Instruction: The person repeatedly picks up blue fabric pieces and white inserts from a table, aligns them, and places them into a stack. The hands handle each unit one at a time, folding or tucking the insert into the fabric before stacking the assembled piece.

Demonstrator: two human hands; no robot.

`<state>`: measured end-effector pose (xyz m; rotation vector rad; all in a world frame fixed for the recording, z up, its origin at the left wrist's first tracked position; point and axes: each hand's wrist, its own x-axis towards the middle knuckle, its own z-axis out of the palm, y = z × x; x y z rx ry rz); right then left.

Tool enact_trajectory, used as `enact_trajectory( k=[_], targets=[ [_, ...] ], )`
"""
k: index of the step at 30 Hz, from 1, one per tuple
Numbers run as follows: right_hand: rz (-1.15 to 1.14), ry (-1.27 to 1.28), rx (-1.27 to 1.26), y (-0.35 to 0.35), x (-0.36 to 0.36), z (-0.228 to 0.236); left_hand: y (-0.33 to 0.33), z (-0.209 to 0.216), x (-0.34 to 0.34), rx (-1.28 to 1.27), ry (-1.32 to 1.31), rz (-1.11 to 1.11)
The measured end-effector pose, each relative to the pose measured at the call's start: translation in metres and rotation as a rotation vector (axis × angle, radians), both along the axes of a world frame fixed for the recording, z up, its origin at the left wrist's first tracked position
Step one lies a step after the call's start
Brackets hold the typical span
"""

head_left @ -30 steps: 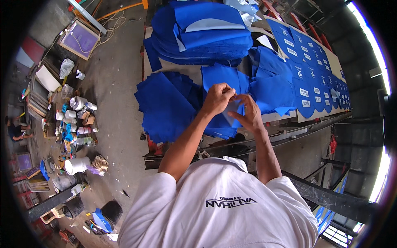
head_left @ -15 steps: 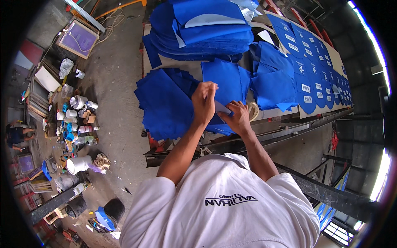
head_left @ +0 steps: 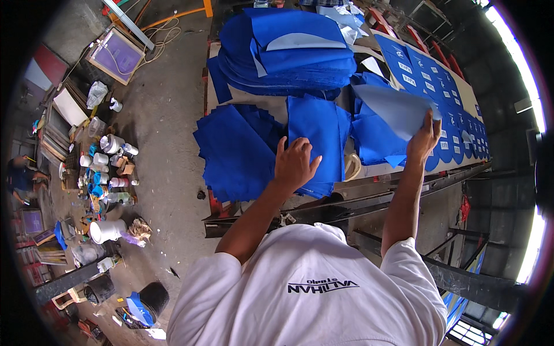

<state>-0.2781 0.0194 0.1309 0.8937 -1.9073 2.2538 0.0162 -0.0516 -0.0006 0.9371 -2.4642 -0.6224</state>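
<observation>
My left hand [head_left: 295, 164] lies with its fingers spread on the middle stack of blue fabric pieces [head_left: 316, 124]. Out to the right, my right hand [head_left: 425, 137] grips the edge of a fabric piece [head_left: 389, 108] whose pale grey-blue underside shows. That piece is lifted and curved above the right-hand stack of blue fabric [head_left: 369, 141], partly covering it. On the left sits another fanned-out stack of blue fabric [head_left: 236, 153]. A beige ring, like a tape roll [head_left: 352, 167], rests between the middle and right stacks.
Behind the stacks rises a tall pile of blue fabric [head_left: 288, 63]. Farther right, a board [head_left: 466, 98] carries rows of printed blue pieces. A metal rail [head_left: 369, 199] runs along the table's near edge. Buckets and jars [head_left: 108, 230] crowd the floor at left, where a person [head_left: 24, 176] is.
My hands have parted. My right hand has carried the fabric piece from the middle stack out to the right and raised it; my left hand has opened and come down on the middle stack.
</observation>
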Motion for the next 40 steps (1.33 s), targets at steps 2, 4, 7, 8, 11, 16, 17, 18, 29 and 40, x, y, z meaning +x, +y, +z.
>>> enact_trajectory(
  k=[2,4,7,8,11,16,17,18,29,40],
  targets=[
    [0.097,0.182,0.203,-0.006,0.034,0.013,-0.004,0.007,0.003,0.263,0.176,0.023],
    [0.393,0.069,0.238,-0.007,0.074,0.000,-0.006,0.017,0.008,0.681,0.557,0.074],
    [0.871,0.626,0.608,-0.017,0.157,-0.007,-0.006,0.041,0.039,1.419,1.414,0.046],
    [0.949,1.101,0.589,-0.015,0.168,-0.036,-0.008,0.039,0.049,1.406,1.314,0.040],
    [1.188,0.874,0.690,-0.008,0.213,-0.068,-0.017,0.027,0.070,1.294,1.039,0.147],
    [1.193,0.526,0.647,0.002,0.215,-0.063,-0.037,-0.059,0.110,1.168,1.142,0.606],
    [1.124,0.471,0.631,0.005,0.208,-0.069,-0.043,-0.058,0.117,1.151,1.180,0.669],
    [1.057,0.427,0.614,0.008,0.201,-0.072,-0.053,-0.066,0.125,1.043,1.105,0.741],
    [0.591,0.298,0.724,0.052,0.151,-0.103,-0.093,-0.130,0.157,0.374,0.628,1.008],
    [0.492,0.210,0.604,0.050,0.159,-0.124,-0.004,0.181,0.182,0.602,1.255,-0.252]
  ],
)
